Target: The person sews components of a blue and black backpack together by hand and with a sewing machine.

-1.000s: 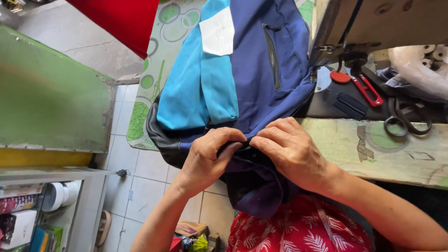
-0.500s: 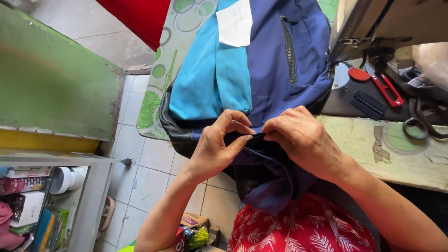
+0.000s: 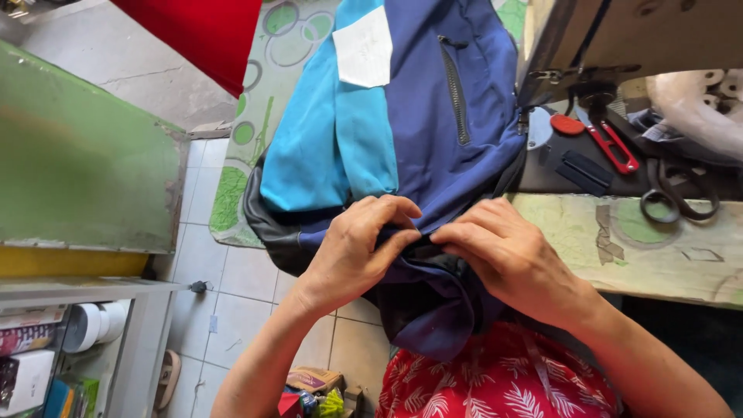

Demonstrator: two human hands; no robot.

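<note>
Pinching smooth nylon backpack (image 3: 433, 147), both hands

— What does the room look like?
— Pale floor tiles (image 3: 232, 302) at six o'clock, bare concrete (image 3: 116, 54) at eleven. A worn green board (image 3: 85, 155) fills nine o'clock, with a shelf (image 3: 85, 290) beneath it.
— And the rest?
— A table (image 3: 658, 255) with a green-patterned cover sits at three o'clock, in daylight.

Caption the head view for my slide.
Both hands, left hand and right hand, pinch a blue backpack beside scissors.
</note>
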